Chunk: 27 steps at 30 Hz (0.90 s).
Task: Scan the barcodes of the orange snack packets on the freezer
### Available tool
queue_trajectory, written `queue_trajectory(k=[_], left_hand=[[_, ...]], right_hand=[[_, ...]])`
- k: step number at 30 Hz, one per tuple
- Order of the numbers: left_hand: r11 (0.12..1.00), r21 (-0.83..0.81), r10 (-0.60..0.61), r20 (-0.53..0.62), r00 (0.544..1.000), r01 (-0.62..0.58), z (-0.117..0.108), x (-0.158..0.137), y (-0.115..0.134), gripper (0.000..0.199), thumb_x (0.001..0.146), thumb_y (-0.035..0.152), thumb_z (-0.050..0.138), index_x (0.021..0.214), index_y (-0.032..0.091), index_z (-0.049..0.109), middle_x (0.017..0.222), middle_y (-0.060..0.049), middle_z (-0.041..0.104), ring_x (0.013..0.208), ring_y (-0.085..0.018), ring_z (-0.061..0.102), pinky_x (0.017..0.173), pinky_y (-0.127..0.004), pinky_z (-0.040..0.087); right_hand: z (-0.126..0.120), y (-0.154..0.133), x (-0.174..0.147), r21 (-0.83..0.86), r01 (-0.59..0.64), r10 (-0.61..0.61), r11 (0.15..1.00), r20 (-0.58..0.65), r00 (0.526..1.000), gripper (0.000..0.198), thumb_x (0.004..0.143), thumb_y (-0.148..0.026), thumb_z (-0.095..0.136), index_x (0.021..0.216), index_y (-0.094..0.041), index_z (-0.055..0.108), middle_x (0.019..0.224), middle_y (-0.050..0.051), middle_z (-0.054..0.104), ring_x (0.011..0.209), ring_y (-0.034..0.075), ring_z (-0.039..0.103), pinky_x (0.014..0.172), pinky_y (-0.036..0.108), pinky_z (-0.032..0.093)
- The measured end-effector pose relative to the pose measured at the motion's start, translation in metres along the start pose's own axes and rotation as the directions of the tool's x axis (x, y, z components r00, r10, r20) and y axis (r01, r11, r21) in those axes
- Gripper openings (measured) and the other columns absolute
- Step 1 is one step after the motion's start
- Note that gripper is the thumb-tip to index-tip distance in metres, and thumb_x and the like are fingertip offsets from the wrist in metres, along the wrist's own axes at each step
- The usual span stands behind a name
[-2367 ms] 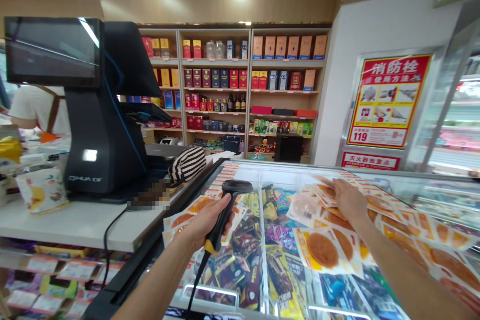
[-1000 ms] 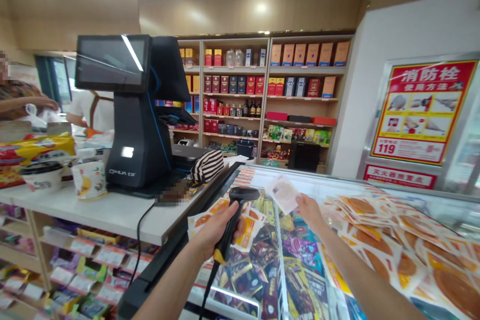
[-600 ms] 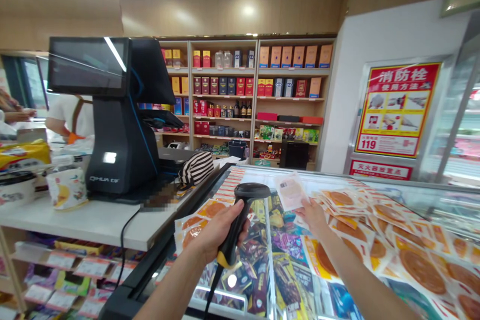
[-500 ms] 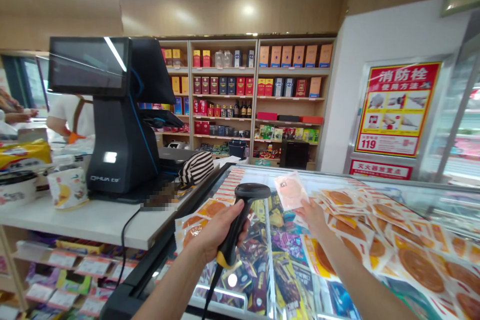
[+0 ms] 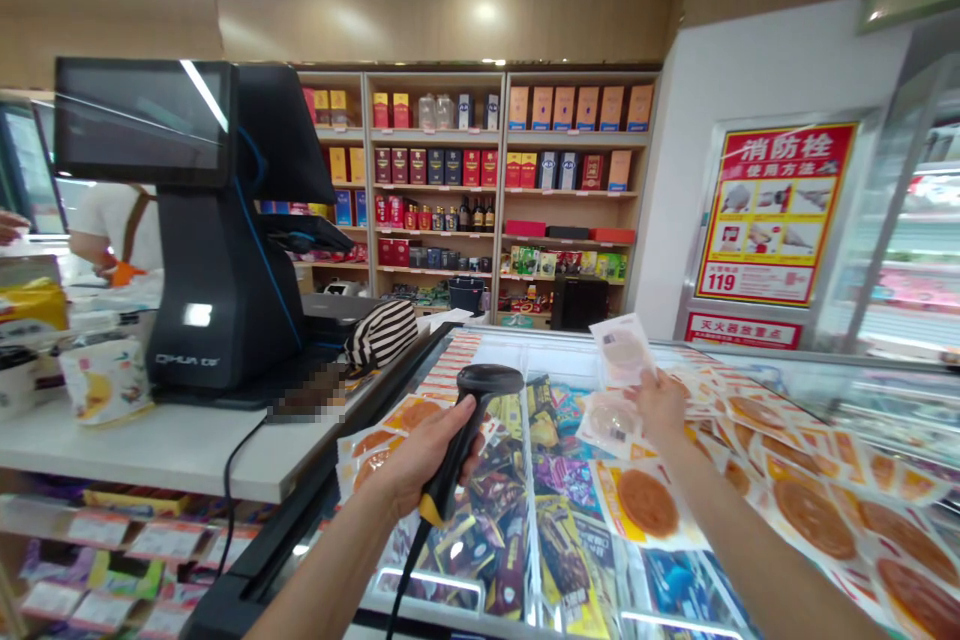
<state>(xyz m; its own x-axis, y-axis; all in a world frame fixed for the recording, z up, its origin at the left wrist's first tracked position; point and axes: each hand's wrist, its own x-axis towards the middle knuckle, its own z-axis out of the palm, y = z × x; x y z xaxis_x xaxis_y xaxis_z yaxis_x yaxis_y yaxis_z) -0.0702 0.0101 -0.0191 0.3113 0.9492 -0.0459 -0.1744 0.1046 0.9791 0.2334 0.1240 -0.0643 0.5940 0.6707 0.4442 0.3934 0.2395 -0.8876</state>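
My left hand (image 5: 424,455) is wrapped round the handle of a black barcode scanner (image 5: 489,382) with a yellow base, its cord trailing down. My right hand (image 5: 661,406) pinches a clear-and-white flat packet (image 5: 621,345) by its lower edge, raised over the glass-topped freezer. Just below it is a second pale packet (image 5: 606,423); whether the fingers touch that one, I cannot tell. A packet with a round brown disc (image 5: 646,502) lies on the glass under my right forearm. Similar packets (image 5: 814,515) are spread in piles to the right, and a few (image 5: 375,455) lie left of the scanner.
Bagged frozen goods (image 5: 510,530) show through the freezer glass. At left, a black checkout terminal (image 5: 217,320) stands on a white counter (image 5: 225,465), with a striped pouch (image 5: 382,332) beside it. Shelves of boxes (image 5: 435,165) line the back. Another person (image 5: 112,230) is behind the terminal.
My right hand has moved right and slightly up with its packet, while the scanner stays held in my left hand. A second pale packet now shows below it. The view has shifted slightly right.
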Motion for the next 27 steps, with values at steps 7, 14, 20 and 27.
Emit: queue_trajectory(k=[7,14,20,27], left_hand=[[1.0,-0.01,-0.011,-0.02,1.0,0.011,-0.01,0.012,-0.01,0.036,0.068,0.051,0.044,0.071,0.016,0.045,0.057,0.002,0.049,0.042,-0.006,0.044,0.039,-0.019,0.034],[1.0,-0.006,0.003,-0.042,0.999,-0.003,-0.013,0.01,-0.006,0.036,0.067,0.05,0.046,0.067,0.014,0.047,0.053,0.001,0.05,0.04,-0.006,0.043,0.037,-0.018,0.033],[0.998,-0.06,-0.031,-0.133,0.991,0.023,-0.029,-0.001,-0.001,0.034,0.068,0.048,0.048,0.064,0.014,0.048,0.05,0.001,0.049,0.037,-0.005,0.042,0.035,-0.016,0.031],[0.995,-0.103,-0.041,-0.214,0.976,0.019,-0.063,-0.021,-0.005,0.035,0.066,0.048,0.05,0.065,0.013,0.05,0.05,0.001,0.048,0.037,-0.006,0.042,0.034,-0.017,0.034]], right_hand=[[-0.062,0.026,0.044,-0.517,0.25,-0.355,0.819,-0.114,0.928,0.044,0.069,-0.023,0.029,0.099,-0.009,0.057,0.088,0.013,0.061,0.082,0.023,0.053,0.072,0.036,0.039],[-0.071,0.061,0.038,-0.685,0.41,-0.423,0.602,0.162,0.891,0.04,0.068,-0.017,0.029,0.092,-0.008,0.059,0.094,0.013,0.058,0.091,0.021,0.05,0.08,0.034,0.038],[-0.044,0.036,0.01,-0.671,0.444,-0.533,0.594,0.085,0.842,0.04,0.069,-0.027,0.036,0.101,-0.011,0.054,0.11,0.013,0.049,0.108,0.028,0.036,0.089,0.045,0.026],[0.06,-0.011,-0.093,-0.182,0.703,-0.549,0.687,0.504,0.667,0.033,0.073,-0.03,0.038,0.1,-0.018,0.053,0.109,0.009,0.052,0.104,0.022,0.041,0.09,0.04,0.028]])
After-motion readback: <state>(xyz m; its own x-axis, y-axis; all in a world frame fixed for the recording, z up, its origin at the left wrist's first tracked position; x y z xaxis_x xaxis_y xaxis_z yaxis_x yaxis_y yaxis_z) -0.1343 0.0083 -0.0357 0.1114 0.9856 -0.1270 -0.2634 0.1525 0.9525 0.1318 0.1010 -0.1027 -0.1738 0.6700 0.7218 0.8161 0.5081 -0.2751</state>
